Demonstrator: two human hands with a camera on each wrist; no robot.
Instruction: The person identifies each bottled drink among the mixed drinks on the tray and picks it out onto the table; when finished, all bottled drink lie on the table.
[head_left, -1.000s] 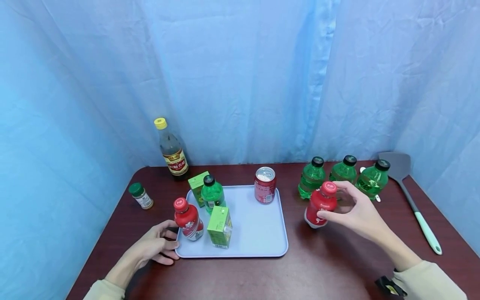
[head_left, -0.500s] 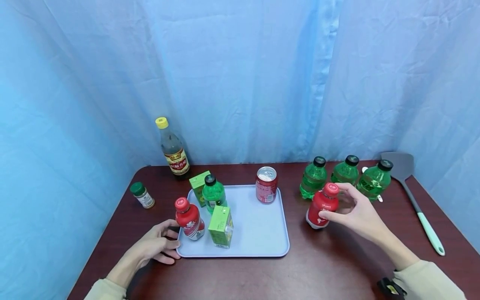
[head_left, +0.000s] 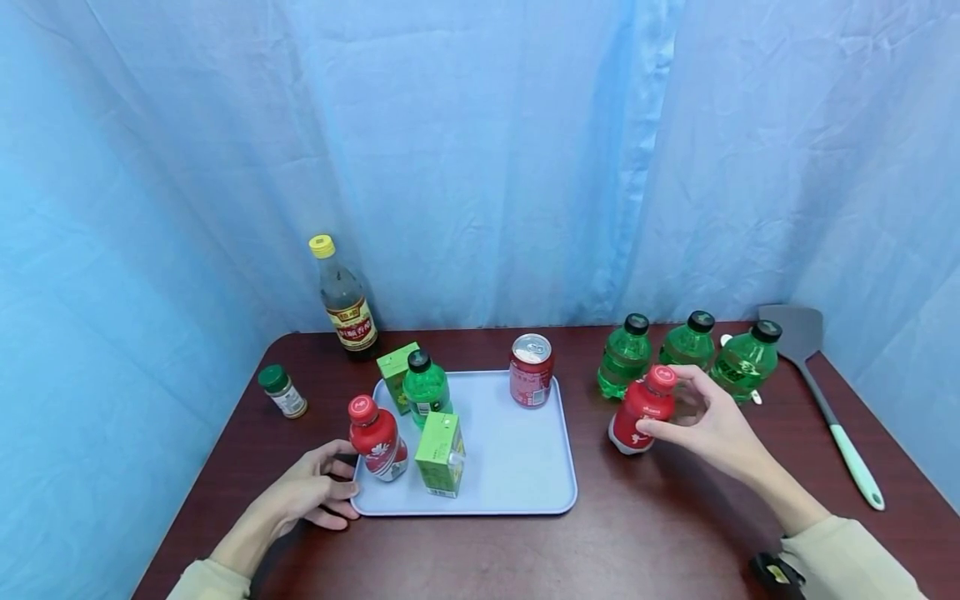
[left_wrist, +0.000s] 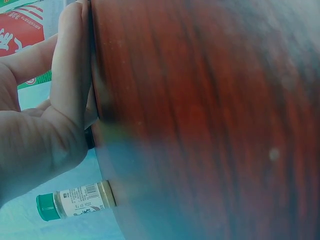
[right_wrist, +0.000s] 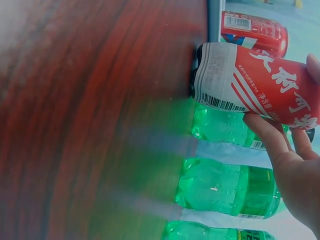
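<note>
In the head view my right hand [head_left: 708, 421] grips a red cola bottle [head_left: 643, 410] to the right of the tray, thumb in front and fingers behind. The bottle is nearly upright, its base close to the table; the right wrist view shows its red and white label [right_wrist: 280, 85]. At the left front corner of the light blue tray [head_left: 517, 467], my left hand [head_left: 307, 487] rests with relaxed fingers against the edge. A second red bottle [head_left: 378, 442] stands on the tray beside those fingers, with a green drink carton [head_left: 439, 457] to its right.
A green bottle [head_left: 426, 390], another green carton [head_left: 397, 371] and a red can [head_left: 531, 371] also stand on the tray. Green bottles [head_left: 626, 358] line the back right, near a spatula [head_left: 828, 408]. A vinegar bottle [head_left: 347, 304] and a spice jar [head_left: 282, 392] stand at left.
</note>
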